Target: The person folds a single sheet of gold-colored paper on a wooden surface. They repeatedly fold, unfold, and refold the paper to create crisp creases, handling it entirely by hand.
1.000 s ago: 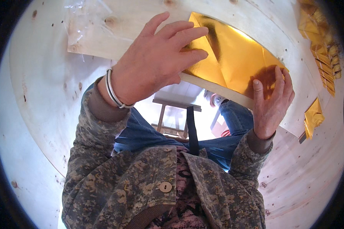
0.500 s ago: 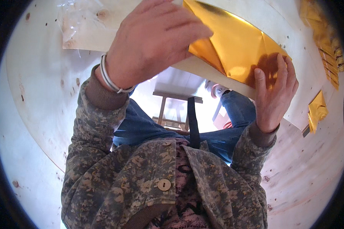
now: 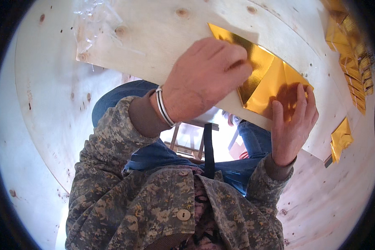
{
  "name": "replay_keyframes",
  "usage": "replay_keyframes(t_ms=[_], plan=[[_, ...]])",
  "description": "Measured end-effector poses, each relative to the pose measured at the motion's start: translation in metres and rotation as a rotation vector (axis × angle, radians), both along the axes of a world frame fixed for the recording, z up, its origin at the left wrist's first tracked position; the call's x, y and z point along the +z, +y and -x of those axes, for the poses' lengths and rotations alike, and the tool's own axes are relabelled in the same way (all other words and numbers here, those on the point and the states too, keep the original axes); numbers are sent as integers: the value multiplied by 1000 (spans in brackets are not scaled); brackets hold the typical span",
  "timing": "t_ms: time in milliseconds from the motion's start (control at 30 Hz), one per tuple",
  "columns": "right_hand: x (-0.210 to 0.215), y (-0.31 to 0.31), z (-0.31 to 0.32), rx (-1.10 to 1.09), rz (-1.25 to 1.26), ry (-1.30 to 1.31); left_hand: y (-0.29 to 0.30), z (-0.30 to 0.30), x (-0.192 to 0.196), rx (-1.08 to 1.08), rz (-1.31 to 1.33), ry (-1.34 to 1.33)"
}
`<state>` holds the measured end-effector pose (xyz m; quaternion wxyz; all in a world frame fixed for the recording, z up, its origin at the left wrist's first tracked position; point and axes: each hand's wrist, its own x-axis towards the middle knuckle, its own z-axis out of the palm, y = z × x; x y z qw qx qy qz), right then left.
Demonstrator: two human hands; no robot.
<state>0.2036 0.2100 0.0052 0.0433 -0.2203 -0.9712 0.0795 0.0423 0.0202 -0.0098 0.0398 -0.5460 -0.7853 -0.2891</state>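
Note:
A sheet of shiny gold foil paper (image 3: 264, 85), folded into angled flaps, lies on a pale wooden board (image 3: 162, 46). Over its left part my left hand (image 3: 210, 73), with a white band at the wrist, is curled into a fist, knuckles up. Its fingertips are hidden, so I cannot make out whether they grip anything. One pointed corner of the paper sticks out beyond this hand. My right hand (image 3: 293, 125) rests on the paper's right end, its fingers stretched out and apart.
Several folded gold pieces (image 3: 352, 71) are heaped at the far right. A smaller gold piece (image 3: 341, 139) lies nearer, by the board's right corner. Clear crumpled plastic (image 3: 96, 25) is at the upper left. Below the board's near edge are my legs (image 3: 154, 156) and a wooden stand (image 3: 187, 139).
My left hand has moved right and nearer, and its stretched fingers have curled in. The raised left part of the gold paper now lies lower, its corner pointing left. My right hand stays on its end.

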Motion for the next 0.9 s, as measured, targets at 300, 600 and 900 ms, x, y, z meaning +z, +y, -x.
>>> replay_keyframes(t_ms=[300, 600, 900], plan=[[1, 4, -4, 43, 0, 26, -3, -15, -6, 24, 130, -67], [2, 0, -8, 10, -114, 129, -15, -24, 0, -6, 353, -10], [-5, -45, -10, 537, 196, 50, -15, -27, -6, -1, 342, -9]])
